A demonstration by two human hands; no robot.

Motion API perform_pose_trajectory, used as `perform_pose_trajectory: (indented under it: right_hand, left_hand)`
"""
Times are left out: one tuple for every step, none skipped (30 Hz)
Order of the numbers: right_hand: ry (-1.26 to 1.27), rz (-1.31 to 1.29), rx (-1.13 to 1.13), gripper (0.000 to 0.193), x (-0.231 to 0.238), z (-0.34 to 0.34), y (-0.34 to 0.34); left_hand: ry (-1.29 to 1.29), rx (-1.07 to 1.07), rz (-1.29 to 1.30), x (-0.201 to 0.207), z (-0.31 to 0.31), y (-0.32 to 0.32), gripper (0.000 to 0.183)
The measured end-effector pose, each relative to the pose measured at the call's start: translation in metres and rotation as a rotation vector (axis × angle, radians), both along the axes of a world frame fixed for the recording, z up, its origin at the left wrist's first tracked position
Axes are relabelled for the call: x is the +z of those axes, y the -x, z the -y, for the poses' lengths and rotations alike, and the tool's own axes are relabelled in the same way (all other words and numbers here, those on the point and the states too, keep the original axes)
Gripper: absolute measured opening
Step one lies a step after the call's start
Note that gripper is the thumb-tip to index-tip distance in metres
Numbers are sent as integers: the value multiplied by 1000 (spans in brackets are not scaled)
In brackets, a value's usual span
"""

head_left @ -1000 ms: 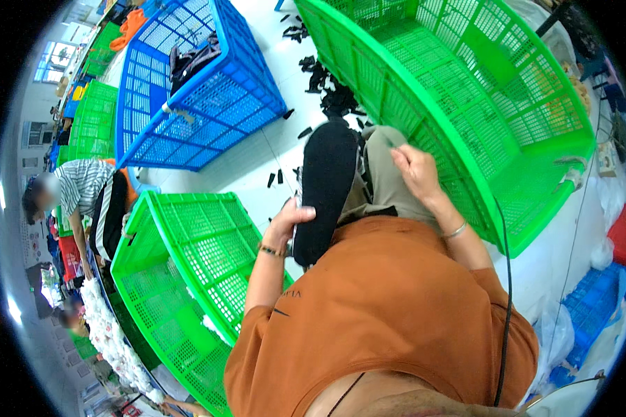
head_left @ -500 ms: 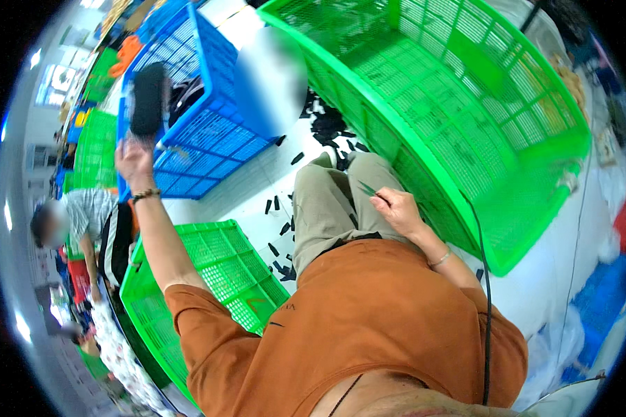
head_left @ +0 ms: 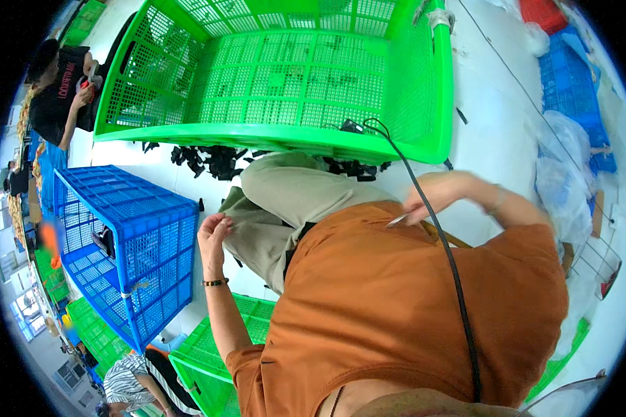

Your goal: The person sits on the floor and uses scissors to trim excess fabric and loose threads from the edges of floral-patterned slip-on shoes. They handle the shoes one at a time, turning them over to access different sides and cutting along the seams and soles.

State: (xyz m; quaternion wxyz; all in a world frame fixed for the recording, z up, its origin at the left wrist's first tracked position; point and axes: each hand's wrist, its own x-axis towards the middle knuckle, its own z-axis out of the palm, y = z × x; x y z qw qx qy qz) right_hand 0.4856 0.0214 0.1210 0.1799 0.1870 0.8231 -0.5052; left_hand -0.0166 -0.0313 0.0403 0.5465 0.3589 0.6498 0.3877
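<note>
My left hand is raised beside the blue crate, over the edge of my left knee. Its fingers curl in toward the thumb, and nothing shows between them. My right hand is slightly blurred and bent in close to my waist. It grips a small pointed tool, possibly thread snips; only the slim pale tip shows past the fingers. Inside the blue plastic crate at the left lies a dark item. A large green crate stands in front of my knees.
Black scraps litter the floor beneath the green crate. A black cable hangs across my right side. Another green crate stands near my left elbow. One person is at the far left, another at the lower left.
My body and view have turned to the right. The left hand has come away from the black oblong item over the blue crate. My right hand has drawn back toward my waist with the tool.
</note>
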Motion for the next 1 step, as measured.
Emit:
perform_pose_trajectory:
  right_hand:
    - [14,0,-9,34,-1,6,-1]
  left_hand:
    - [-84,-102,-150,-3,-1,7,19]
